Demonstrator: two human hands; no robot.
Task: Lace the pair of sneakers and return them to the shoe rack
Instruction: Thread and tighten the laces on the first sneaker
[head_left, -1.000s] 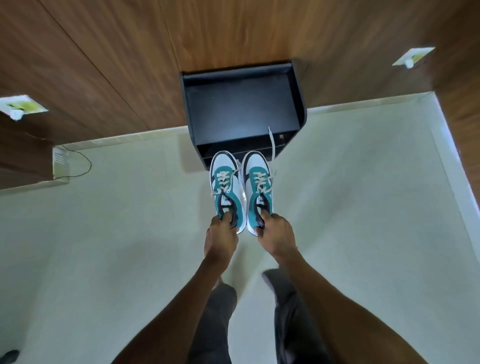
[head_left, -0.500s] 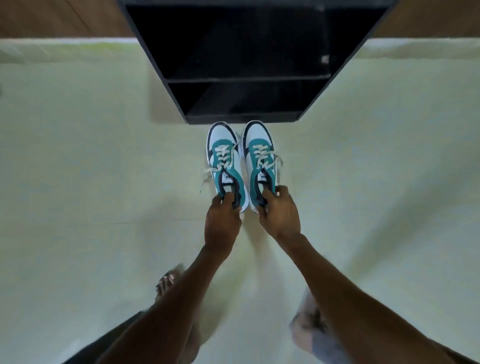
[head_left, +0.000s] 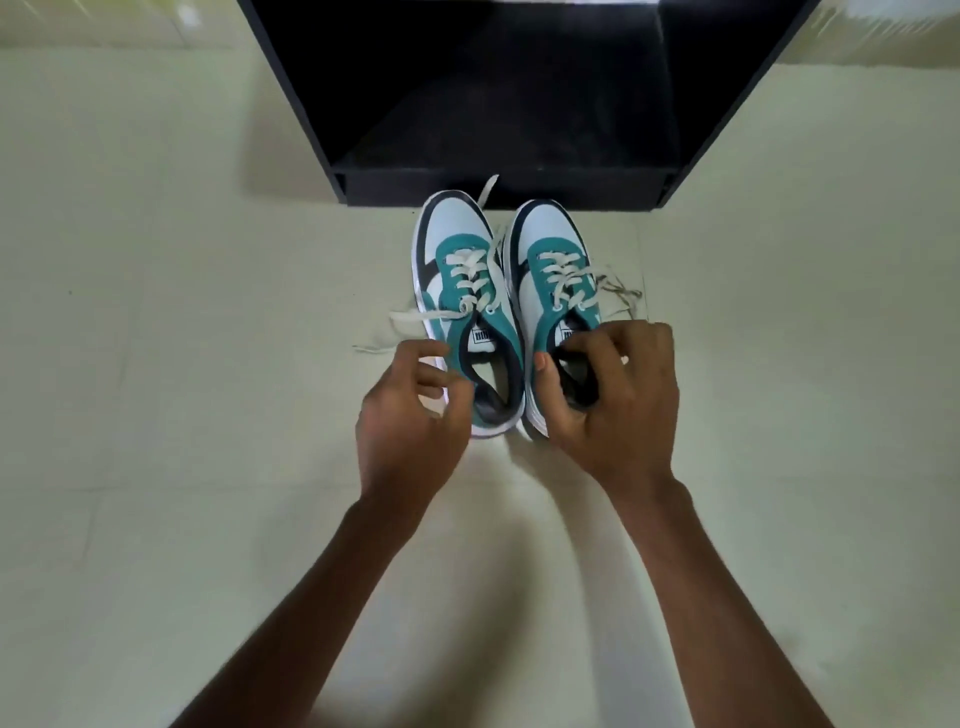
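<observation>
Two white, teal and black sneakers stand side by side on the floor, toes pointing at the black shoe rack (head_left: 498, 182). The left sneaker (head_left: 457, 244) and the right sneaker (head_left: 545, 234) are both laced, with loose lace ends (head_left: 400, 318) trailing on the floor at either side. My left hand (head_left: 410, 421) rests at the left sneaker's outer heel edge, its fingers loosely curled and none of them inside the shoe. My right hand (head_left: 618, 410) grips the right sneaker's collar, fingers in the opening and thumb on the inner side.
The rack's dark lower shelf (head_left: 519, 104) opens just beyond the toes, and its side panels slant outward at left and right. Pale floor tiles (head_left: 156, 364) spread around the shoes.
I have come down closer to the rack and the sneakers now sit on the floor. My left thumb has come out of the left sneaker's heel. The right hand still holds on.
</observation>
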